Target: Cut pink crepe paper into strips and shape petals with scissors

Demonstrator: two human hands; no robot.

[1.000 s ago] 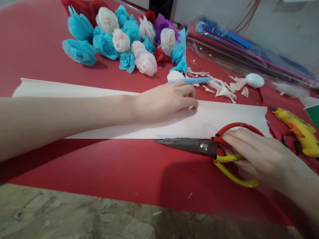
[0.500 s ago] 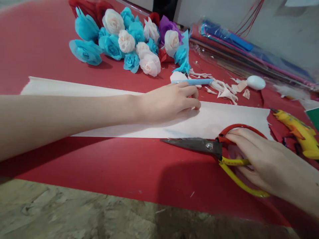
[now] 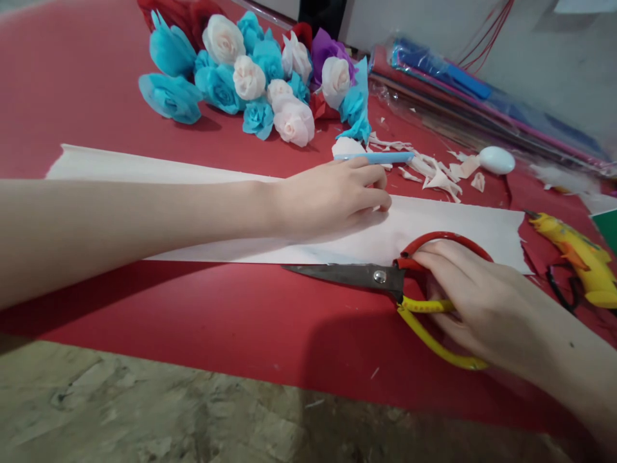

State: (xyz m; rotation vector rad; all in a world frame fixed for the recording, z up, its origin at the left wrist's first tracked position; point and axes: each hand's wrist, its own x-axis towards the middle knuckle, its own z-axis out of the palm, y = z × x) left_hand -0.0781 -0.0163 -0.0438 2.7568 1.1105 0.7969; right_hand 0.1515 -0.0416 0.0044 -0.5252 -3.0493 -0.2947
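Bearings on a clock face centred on the left hand, 12 pointing away from the wearer. Left hand [image 3: 332,196] lies palm down across the long, off-white, paper-like strip [image 3: 457,222]; its fingers are loosely bent and slightly spread, with nothing seen in their grasp. Strip lies flat on the red tabletop [image 3: 202,315], running from roughly 10 to 3 o'clock under the hand and forearm. Right hand [image 3: 477,299], at 4 o'clock, has its fingers closed around the dark-bladed metal scissors with one red and one yellow looped handle [image 3: 380,276]. The blades sit at 6 o'clock, along the strip's near edge, tip toward 8; how far they are parted I cannot tell.

Compared with half a second ago: scissors and right hand have advanced toward 9 o'clock along that edge; left hand holds its place on the strip. The view has drifted slightly.

Surroundings: turquoise, cream and purple paper flowers [image 3: 248,77] at 11; light-blue flat stick [image 3: 385,157] at 1, just beside the left fingers, contact unclear; pale torn scraps [image 3: 441,180] and glossy white egg-shaped object [image 3: 496,160] near 3; yellow glue gun [image 3: 585,257] between 3 and 4.
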